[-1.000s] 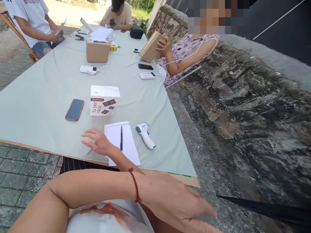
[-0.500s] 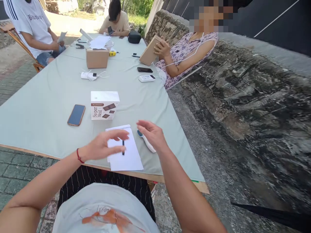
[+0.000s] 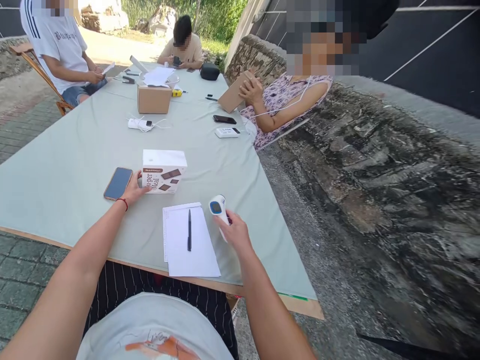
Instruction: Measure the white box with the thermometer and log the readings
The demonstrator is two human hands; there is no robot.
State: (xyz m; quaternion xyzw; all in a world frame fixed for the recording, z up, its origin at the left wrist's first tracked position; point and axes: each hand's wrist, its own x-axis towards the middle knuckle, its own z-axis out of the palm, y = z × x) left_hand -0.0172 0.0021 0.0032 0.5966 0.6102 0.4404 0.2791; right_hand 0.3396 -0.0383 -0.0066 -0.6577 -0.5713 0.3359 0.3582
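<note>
My left hand is at the lower left corner of a white and brown box printed "Meal". Its thumb lies on the front face, while the fingers reach along the left side, partly hidden. The box stands upright on the table. In my right hand is a white infrared thermometer, gripped by its handle with the blue-rimmed screen facing me. Between my arms lie sheets of white paper, with a black pen on top. A smartphone rests just left of my left hand.
Farther along the cloth-covered table are a white device with cables, a cardboard box topped with papers, a dark phone and a white device. Three people sit around it; the one at right holds a brown box.
My left hand has moved forward and left from above the papers onto the box. My right hand has taken hold of the thermometer and turned its screen towards me. The pen is now uncovered.
</note>
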